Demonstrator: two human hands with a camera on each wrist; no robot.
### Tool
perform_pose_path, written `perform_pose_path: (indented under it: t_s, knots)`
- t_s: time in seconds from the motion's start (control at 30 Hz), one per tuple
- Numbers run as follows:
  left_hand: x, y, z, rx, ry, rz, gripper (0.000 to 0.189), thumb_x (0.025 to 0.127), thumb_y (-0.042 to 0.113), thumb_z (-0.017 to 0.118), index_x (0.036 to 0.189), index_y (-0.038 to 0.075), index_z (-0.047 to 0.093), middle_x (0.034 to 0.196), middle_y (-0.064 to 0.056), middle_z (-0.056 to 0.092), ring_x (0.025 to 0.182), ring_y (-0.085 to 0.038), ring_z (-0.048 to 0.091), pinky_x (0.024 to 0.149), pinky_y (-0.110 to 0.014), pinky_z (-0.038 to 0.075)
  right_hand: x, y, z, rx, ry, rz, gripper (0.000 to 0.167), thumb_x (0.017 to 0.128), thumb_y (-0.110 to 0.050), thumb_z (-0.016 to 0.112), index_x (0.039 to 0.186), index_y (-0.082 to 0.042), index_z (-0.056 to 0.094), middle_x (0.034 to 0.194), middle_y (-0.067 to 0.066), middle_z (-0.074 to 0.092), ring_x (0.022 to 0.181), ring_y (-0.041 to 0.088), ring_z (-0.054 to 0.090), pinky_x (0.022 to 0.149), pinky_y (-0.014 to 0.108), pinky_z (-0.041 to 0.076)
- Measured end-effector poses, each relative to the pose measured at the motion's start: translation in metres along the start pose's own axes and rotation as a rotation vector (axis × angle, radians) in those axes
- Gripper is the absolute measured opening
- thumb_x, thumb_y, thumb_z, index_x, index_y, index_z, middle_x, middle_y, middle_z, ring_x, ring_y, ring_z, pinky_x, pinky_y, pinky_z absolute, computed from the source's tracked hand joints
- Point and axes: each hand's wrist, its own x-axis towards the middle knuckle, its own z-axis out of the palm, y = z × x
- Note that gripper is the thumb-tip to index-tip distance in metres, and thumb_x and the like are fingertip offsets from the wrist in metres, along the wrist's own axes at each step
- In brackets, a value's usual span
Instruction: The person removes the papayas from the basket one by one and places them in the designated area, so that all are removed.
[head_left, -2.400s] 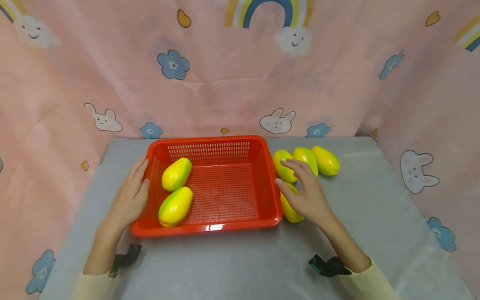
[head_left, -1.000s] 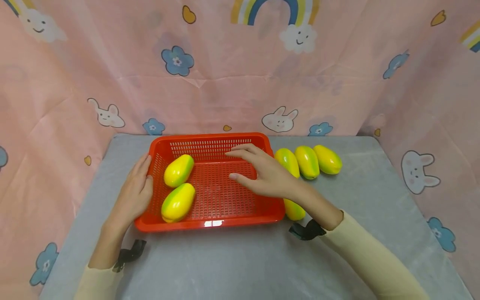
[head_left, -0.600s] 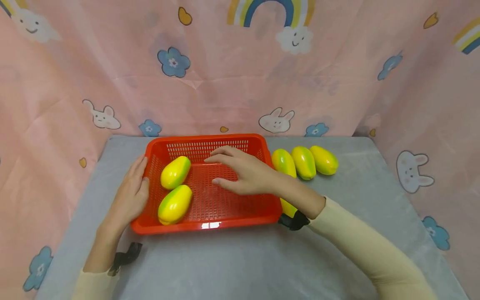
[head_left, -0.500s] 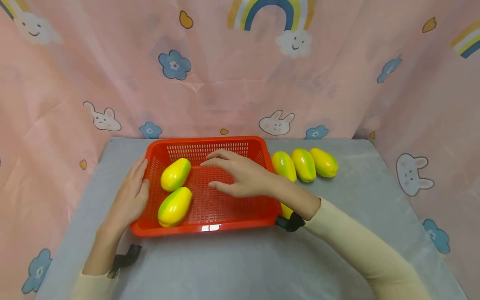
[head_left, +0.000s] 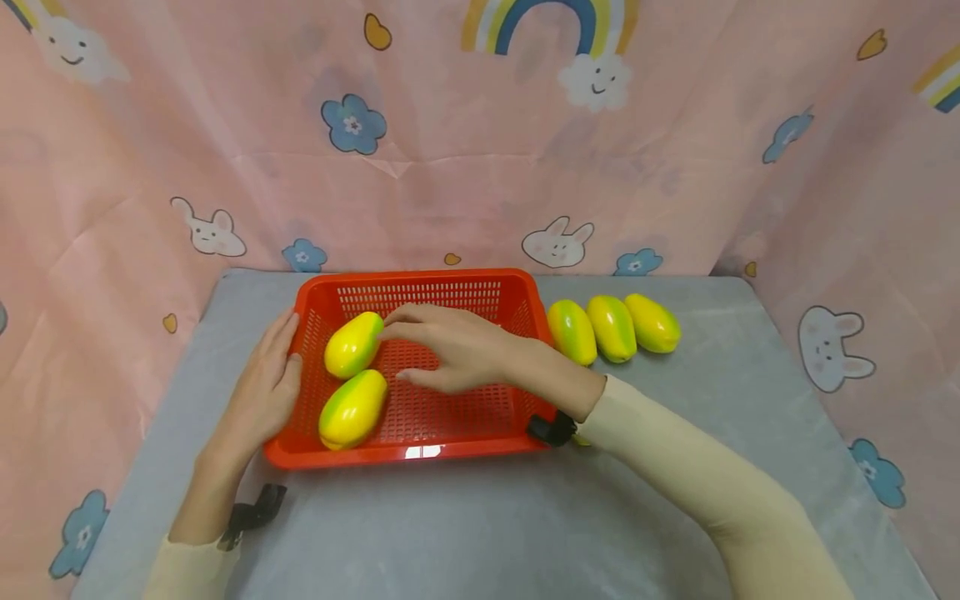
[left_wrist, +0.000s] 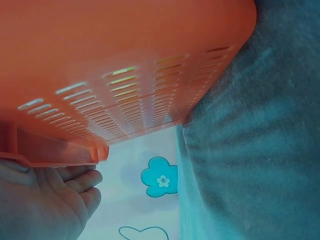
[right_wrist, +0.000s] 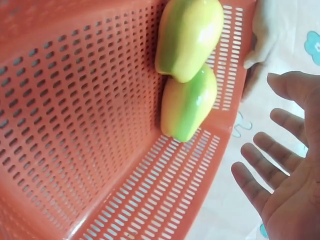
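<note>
Shifted toward nine o'clock since a second ago, the person's right hand (head_left: 453, 346), digits spread wide, hovers over a red, perforated, rectangular plastic basket (head_left: 472, 451). The left hand (head_left: 262, 390), fingers extended, touches its nine-o'clock rim. Two glossy yellow-green oval fruits (head_left: 354, 408) lie inside at eight and ten; three matching fruits (head_left: 611, 328) sit outside near three, a fourth fruit (head_left: 582, 440) mostly hidden at four.

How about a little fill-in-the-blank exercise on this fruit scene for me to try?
1. Inside the basket lie exactly ____ fruits.
2. The grip over the basket's interior is the person's ____ one.
3. Behind the table, the background colour of the curtain is ____.

Missing words: two; right; pink.
</note>
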Motion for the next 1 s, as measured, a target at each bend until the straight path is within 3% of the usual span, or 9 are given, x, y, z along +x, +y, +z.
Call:
perform_pose_path:
  t_s: [0.7,1.0]
  knots:
    - [-0.001,0.001,0.0,0.021,0.015,-0.02,0.062,0.111,0.017,0.036,0.169,0.004,0.019,0.178,-0.02,0.017,0.159,-0.052,0.024,0.12,-0.08,0.026,0.053,-0.011,0.025,-0.129,-0.227,-0.149,0.058,0.097,-0.037,0.073,0.151,-0.022,0.059,0.152,0.0,0.059,0.138,0.017,0.057,0.119,0.032,0.05]
    - [0.002,0.001,0.001,0.03,0.007,-0.01,0.062,0.11,0.018,0.036,0.169,0.003,0.02,0.177,-0.02,0.018,0.158,-0.052,0.024,0.12,-0.08,0.026,0.063,-0.019,0.041,-0.167,-0.286,-0.189,0.063,0.094,-0.038,0.076,0.152,-0.025,0.057,0.153,0.001,0.057,0.138,0.016,0.057,0.118,0.033,0.049]
